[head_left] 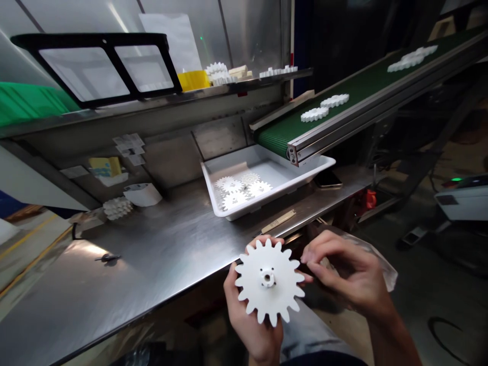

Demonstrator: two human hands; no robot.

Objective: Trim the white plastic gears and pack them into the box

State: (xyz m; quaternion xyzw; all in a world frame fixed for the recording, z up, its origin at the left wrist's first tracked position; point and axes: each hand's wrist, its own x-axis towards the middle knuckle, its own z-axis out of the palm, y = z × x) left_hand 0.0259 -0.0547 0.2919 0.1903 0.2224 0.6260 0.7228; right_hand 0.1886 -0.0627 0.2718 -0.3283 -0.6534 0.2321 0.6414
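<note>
A white plastic gear point(253, 292) with a raised hub at its centre faces me, close to the front edge of the bench. My left hand point(244, 323) is closed round it from behind and below, fingers showing past its rim. Just right of the teeth is my right hand point(346, 269), thumb and fingertips pinched together. Whatever lies between those fingertips, if anything, is too small to make out. Beyond the hands, several similar white gears point(233, 199) lie flat in a white tray point(276, 195).
A green conveyor belt point(280, 134) slopes down over the tray, carrying several white gears point(314, 114). On the metal bench point(168, 254) are a wooden stick point(278, 221), a phone point(328, 180), a small dark tool point(108, 258) and a gear stack point(117, 208). A shelf holds a green bin point(30, 104).
</note>
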